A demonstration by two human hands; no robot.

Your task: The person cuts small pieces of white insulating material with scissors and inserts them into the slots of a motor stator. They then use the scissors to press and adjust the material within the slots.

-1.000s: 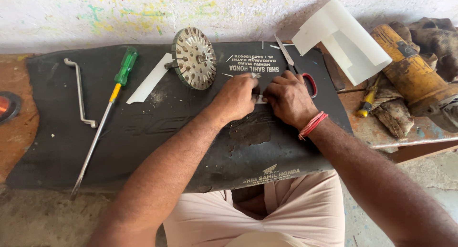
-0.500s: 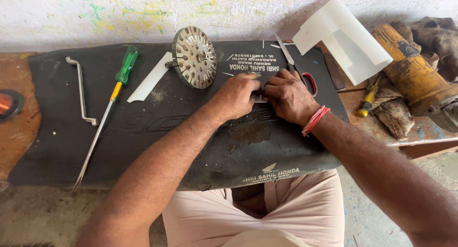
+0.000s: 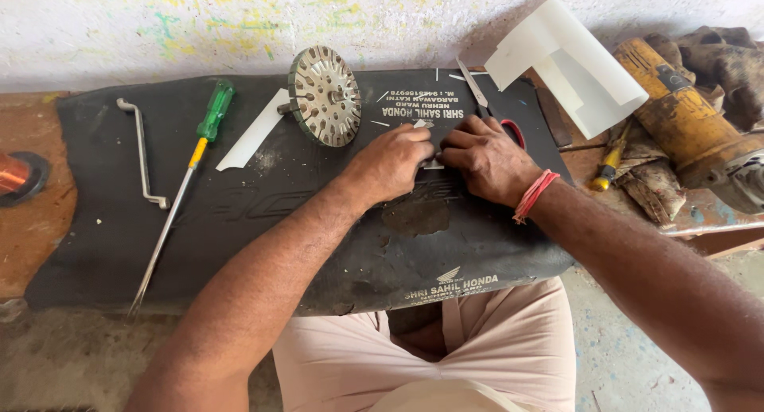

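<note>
My left hand and my right hand meet knuckle to knuckle on a black rubber mat. Both pinch a small white strip of paper pressed flat against the mat; most of it is hidden under the fingers. A red thread band circles my right wrist. Just left of my left hand lies a round slotted metal disc on a short shaft. Thin white paper slivers are scattered near the printed patch of the mat.
A green-handled screwdriver and a bent metal rod lie at the mat's left. A white paper strip sits beside the disc. A folded white sheet, scissors with red handles, a yellow power tool and a copper coil surround the mat.
Both hands stay together on the paper strip with only slight finger shifts. The view has drifted a little; nothing else moved.
</note>
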